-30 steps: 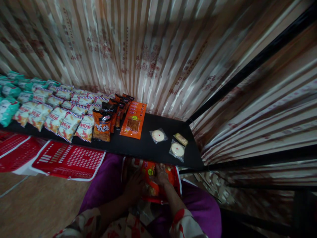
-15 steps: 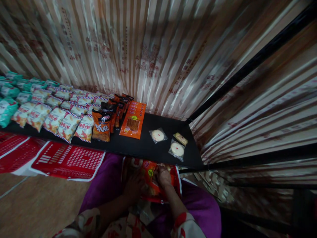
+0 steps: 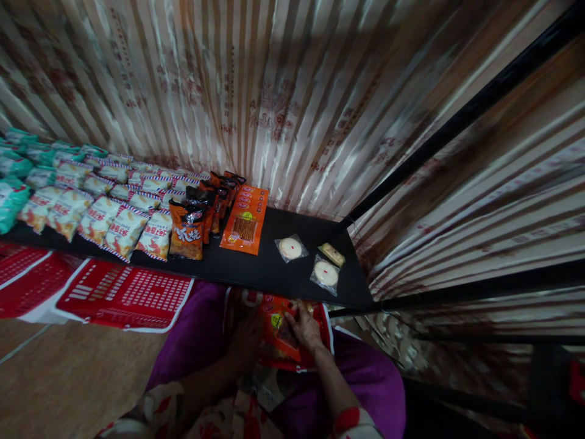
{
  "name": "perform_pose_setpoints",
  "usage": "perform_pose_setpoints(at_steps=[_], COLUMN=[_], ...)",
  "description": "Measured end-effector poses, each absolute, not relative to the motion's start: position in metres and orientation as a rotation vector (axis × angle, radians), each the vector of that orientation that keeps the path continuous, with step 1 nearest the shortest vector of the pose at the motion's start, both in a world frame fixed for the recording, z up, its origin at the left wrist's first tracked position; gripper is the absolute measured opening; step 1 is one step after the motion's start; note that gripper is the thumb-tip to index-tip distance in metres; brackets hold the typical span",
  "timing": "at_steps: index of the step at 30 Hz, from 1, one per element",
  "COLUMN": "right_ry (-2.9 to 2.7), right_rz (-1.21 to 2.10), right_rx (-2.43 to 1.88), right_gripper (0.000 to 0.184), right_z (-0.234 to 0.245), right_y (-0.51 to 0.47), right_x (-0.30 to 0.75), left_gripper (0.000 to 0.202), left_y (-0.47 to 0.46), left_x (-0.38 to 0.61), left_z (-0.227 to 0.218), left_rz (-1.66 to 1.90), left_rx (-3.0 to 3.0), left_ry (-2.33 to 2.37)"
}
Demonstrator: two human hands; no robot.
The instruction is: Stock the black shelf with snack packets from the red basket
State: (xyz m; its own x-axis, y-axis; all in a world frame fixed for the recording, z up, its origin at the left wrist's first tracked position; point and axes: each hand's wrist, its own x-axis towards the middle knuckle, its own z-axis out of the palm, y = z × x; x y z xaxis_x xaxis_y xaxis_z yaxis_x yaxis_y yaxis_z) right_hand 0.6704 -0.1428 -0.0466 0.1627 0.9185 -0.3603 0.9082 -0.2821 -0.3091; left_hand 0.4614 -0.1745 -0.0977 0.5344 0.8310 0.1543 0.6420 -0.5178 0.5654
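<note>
In the red basket [image 3: 331, 336] on my lap, my right hand [image 3: 305, 326] grips the right side of an orange snack packet [image 3: 280, 329]. The packet has a yellow-green round mark and a window with brown strips, like the flat packet on the black shelf. My left hand [image 3: 247, 336] is in deep shadow inside the basket, just left of the packet. Its fingers are too dark to make out. Other wrapped items lie under and behind the packet, mostly hidden.
On the black shelf [image 3: 274, 277] ahead are an orange flat packet [image 3: 245, 221], round wrapped crackers [image 3: 325, 274], a small yellowish packet [image 3: 332, 254], orange-black bags [image 3: 186, 231], white bags [image 3: 125, 231] and teal bags [image 3: 11, 201]. More red baskets [image 3: 132, 296] stand below left. Black poles [image 3: 434, 146] cross the right.
My right hand has shifted slightly up and its fingers have straightened along the packet, which now shows more fully. My left hand is nearly still. The view has moved slightly.
</note>
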Motion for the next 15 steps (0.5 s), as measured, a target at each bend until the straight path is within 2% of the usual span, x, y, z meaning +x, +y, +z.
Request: perform_pose_setpoints(at_steps=[4, 7, 15], right_ry=[-1.813, -1.732, -1.539], right_rz=[0.924, 1.057, 1.204], right_rx=[-2.184, -2.077, -1.79], right_gripper=[0.031, 0.027, 0.03], right_z=[-0.046, -0.043, -0.028], right_y=[-0.145, -0.147, -0.146], right_x=[0.672, 0.669, 0.652], left_gripper=[0.055, 0.047, 0.042], left_y=[-0.175, -0.176, -0.176], left_x=[0.462, 0.461, 0.461], left_z=[-0.098, -0.098, -0.095], left_rz=[0.539, 0.584, 0.719], left_rx=[2.322, 2.29, 2.11], left_ry=[1.199, 1.263, 1.392])
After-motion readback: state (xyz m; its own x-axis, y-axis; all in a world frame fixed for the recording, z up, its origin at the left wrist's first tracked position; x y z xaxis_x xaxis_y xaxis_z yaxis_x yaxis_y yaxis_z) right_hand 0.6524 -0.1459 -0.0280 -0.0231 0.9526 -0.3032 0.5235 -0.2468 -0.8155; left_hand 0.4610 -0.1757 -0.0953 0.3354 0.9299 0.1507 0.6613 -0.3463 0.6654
